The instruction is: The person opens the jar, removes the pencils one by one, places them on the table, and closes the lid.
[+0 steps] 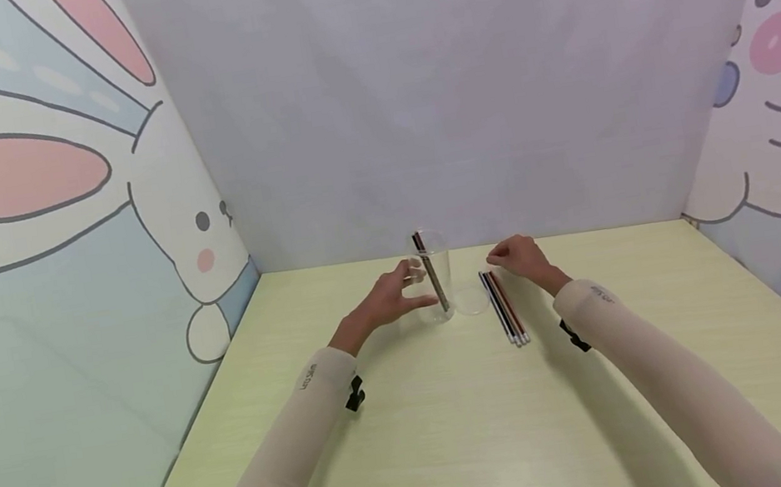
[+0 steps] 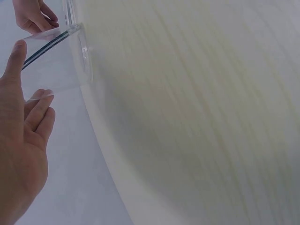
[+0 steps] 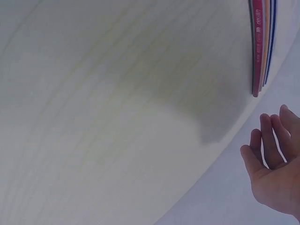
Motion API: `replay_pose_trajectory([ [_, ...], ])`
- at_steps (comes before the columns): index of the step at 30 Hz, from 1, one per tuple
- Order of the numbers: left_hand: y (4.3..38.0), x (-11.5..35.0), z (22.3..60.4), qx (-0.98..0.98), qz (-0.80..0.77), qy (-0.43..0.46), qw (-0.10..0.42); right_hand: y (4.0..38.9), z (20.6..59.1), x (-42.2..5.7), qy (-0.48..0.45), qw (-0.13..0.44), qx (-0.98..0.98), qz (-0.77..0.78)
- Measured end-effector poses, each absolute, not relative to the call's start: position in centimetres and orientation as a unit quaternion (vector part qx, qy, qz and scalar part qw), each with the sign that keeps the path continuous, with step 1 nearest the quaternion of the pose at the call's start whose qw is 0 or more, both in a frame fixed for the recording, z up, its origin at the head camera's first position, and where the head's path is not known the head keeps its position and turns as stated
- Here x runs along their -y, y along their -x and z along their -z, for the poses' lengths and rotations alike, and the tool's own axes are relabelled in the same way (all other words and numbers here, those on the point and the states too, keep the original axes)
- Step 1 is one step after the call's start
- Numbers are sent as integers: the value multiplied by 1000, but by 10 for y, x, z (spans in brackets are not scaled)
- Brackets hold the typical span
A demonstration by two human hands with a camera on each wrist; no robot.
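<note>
A tall clear cup (image 1: 443, 269) stands near the back of the table with dark pencils (image 1: 431, 271) leaning inside it. My left hand (image 1: 387, 299) holds the cup from the left, thumb on one side and fingers on the other; the left wrist view shows the dark pencils (image 2: 44, 49) through its wall. To the right, several pencils (image 1: 503, 306) lie side by side, white ends towards me. In the right wrist view one is a pink pencil (image 3: 257, 47) with lettering. By their far ends hovers my right hand (image 1: 523, 256), fingers loosely bent and holding nothing.
A clear round piece (image 1: 472, 300), like a lid, lies between the cup and the loose pencils. Behind the pale wooden table (image 1: 450, 437) hangs a plain grey curtain (image 1: 475, 96). Walls with cartoon animals (image 1: 187, 249) flank both sides.
</note>
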State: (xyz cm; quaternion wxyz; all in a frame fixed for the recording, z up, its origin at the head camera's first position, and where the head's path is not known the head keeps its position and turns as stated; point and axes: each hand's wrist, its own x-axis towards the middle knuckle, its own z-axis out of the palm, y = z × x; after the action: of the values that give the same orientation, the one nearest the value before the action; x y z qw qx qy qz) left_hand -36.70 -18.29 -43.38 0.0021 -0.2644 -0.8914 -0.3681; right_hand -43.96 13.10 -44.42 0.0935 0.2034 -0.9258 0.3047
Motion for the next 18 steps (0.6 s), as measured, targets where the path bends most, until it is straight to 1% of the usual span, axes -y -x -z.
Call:
replay_pose_trajectory([
  [3,367,183,434,890,370,267,-2,441,440,-132,-193,89,930,-301],
  [6,366,184,433,888,371,271,-6,441,435,-133,-205,92,927,-299],
  [18,364,183,431,892,366,267,-6,433,403,-120,-281,151,894,-315],
])
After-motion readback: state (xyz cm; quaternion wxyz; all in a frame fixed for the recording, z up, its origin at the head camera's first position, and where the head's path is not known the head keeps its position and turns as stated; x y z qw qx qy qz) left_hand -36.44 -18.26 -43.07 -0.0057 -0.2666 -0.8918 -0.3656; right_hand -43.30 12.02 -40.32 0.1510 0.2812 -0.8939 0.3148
